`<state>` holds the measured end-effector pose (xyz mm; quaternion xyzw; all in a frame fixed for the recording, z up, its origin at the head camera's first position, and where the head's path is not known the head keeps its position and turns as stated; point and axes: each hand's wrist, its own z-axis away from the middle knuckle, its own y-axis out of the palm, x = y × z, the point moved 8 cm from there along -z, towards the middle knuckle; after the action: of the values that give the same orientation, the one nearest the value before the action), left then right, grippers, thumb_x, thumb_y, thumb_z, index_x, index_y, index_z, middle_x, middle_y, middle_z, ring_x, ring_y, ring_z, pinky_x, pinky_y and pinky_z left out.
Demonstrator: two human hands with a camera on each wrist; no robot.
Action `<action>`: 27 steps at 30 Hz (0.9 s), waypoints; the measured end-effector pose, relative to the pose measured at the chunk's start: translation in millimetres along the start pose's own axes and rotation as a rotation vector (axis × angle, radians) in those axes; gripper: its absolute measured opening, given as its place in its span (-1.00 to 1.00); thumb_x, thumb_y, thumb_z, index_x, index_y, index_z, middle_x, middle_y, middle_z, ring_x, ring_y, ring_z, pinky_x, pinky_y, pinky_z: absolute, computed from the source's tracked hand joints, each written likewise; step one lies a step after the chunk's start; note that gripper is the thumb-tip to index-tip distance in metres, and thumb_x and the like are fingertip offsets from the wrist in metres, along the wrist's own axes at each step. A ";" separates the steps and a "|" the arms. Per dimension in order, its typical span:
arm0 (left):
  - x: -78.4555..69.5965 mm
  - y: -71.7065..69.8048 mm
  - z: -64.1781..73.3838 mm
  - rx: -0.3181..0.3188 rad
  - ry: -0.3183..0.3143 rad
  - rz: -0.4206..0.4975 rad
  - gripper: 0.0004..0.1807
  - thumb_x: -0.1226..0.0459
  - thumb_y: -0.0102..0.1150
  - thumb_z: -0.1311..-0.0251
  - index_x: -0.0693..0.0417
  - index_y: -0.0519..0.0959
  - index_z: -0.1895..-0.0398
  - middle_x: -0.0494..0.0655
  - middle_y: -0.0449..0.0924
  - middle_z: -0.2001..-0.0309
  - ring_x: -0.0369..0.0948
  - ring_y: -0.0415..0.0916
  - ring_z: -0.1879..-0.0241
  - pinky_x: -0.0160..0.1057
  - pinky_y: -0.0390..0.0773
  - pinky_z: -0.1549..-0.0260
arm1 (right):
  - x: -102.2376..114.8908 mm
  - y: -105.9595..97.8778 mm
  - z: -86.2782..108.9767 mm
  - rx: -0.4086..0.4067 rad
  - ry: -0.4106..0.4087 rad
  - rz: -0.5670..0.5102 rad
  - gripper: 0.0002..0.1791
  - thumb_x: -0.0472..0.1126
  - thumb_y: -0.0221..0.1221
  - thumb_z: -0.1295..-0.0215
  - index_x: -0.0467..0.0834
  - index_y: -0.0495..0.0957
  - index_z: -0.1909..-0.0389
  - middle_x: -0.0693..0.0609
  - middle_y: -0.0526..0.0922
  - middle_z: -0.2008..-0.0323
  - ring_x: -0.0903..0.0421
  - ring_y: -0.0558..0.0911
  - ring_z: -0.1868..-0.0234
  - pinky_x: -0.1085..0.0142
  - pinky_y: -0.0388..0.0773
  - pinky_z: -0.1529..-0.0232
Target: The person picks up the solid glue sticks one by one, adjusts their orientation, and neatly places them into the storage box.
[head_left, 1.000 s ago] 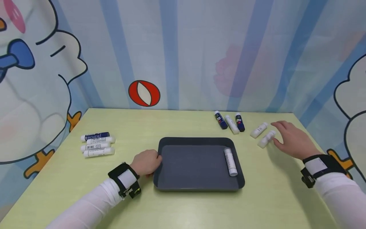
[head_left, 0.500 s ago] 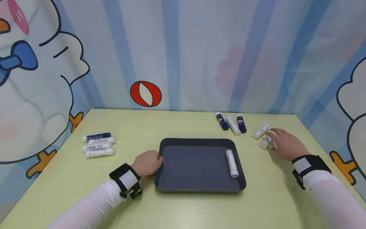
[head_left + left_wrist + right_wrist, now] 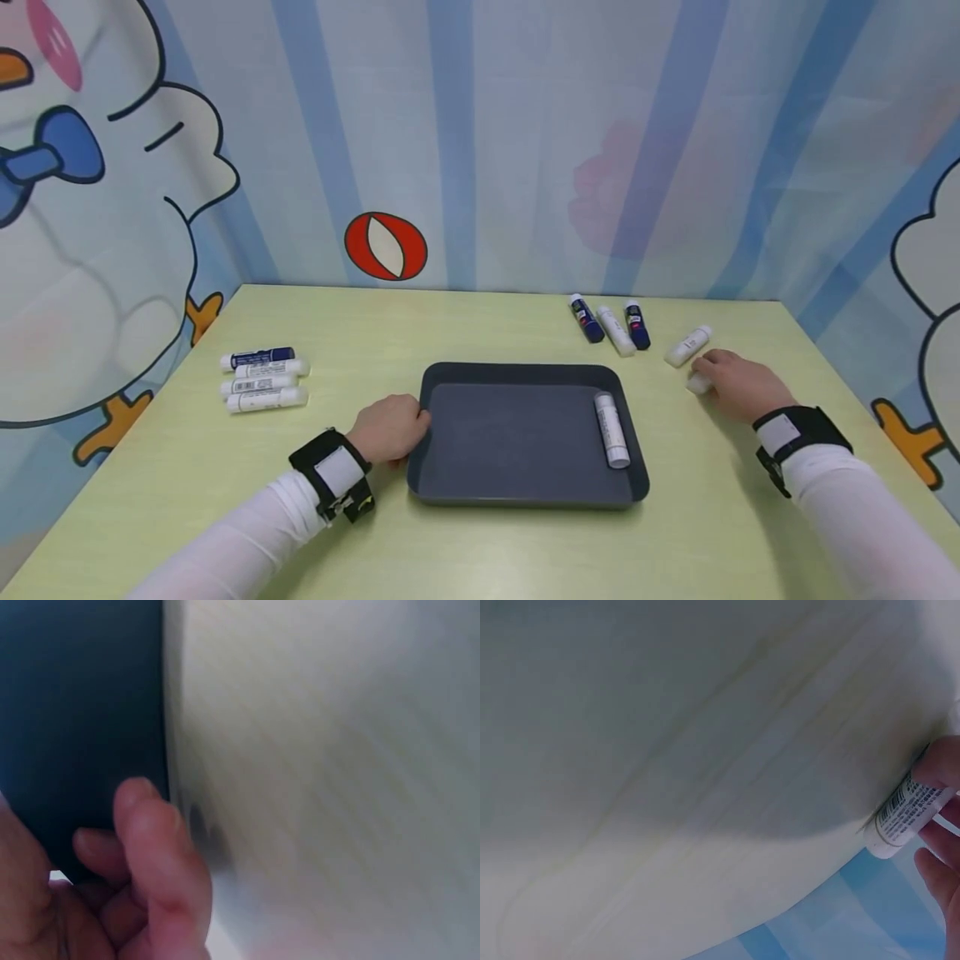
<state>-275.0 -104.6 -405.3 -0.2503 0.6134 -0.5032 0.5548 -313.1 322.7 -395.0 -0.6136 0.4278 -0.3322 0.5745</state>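
Note:
My left hand [image 3: 390, 427] grips the left edge of a dark grey tray [image 3: 510, 374]. The left wrist view shows the fingers [image 3: 166, 855] curled at the tray's side wall [image 3: 90, 712]. At the right of the table my right hand [image 3: 742, 387] holds a white glue stick [image 3: 699, 383], mostly covered by the fingers in the head view. Its printed label and white end show in the right wrist view, between thumb and fingers [image 3: 939, 765]. Beside that hand lies another white glue stick [image 3: 688, 346]. One more white glue stick [image 3: 612, 430] lies inside the tray, near its right wall.
At the back right lie two dark blue glue sticks, one [image 3: 587, 318] on each side of a white glue stick [image 3: 617, 332]. Several glue sticks [image 3: 266, 400] are lined up at the left, the rearmost one blue. A striped cloth backdrop [image 3: 510, 167] rises behind the table [image 3: 360, 325].
My right hand has moved left and down onto the nearer white glue stick, and its fingers have closed round it. The left hand stays on the tray's edge.

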 end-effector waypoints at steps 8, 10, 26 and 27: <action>1.1 1.0 0.0 0.001 0.002 0.006 -0.55 0.20 -0.28 -0.29 0.06 0.40 0.76 -0.16 0.33 0.90 -0.21 0.34 0.89 -0.23 0.36 0.76 | 4.3 -3.3 1.9 0.002 -0.034 0.008 -0.74 -0.42 0.17 -0.03 -0.18 0.50 0.20 -0.12 0.49 0.30 -0.05 0.49 0.31 0.09 0.44 0.34; 1.5 1.3 -0.3 0.000 0.001 0.006 -0.55 0.20 -0.28 -0.29 0.06 0.40 0.76 -0.16 0.33 0.90 -0.21 0.34 0.89 -0.23 0.36 0.76 | 4.7 -5.5 2.9 -0.006 -0.047 0.020 -0.75 -0.40 0.19 -0.02 -0.18 0.49 0.22 -0.08 0.47 0.35 0.01 0.47 0.38 0.13 0.43 0.40; 1.4 1.8 -1.2 0.004 0.003 0.007 -0.54 0.20 -0.28 -0.28 0.06 0.41 0.78 -0.17 0.34 0.89 -0.23 0.33 0.88 -0.23 0.36 0.77 | 55.2 -90.7 -1.7 -0.315 -0.116 -0.009 -0.56 -0.22 0.31 0.09 -0.23 0.47 0.12 -0.12 0.50 0.26 0.01 0.52 0.37 0.12 0.48 0.43; 1.8 2.0 -1.4 0.003 0.002 0.004 -0.54 0.20 -0.28 -0.27 0.06 0.41 0.78 -0.17 0.34 0.89 -0.23 0.33 0.88 -0.23 0.36 0.77 | 61.6 -96.7 -2.9 -0.334 -0.124 -0.019 -0.56 -0.21 0.30 0.08 -0.22 0.47 0.12 -0.11 0.49 0.26 0.03 0.51 0.37 0.13 0.48 0.43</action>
<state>-276.3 -104.9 -408.1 -0.2476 0.6137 -0.5033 0.5556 -276.3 263.2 -304.2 -0.7238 0.4352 -0.2233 0.4866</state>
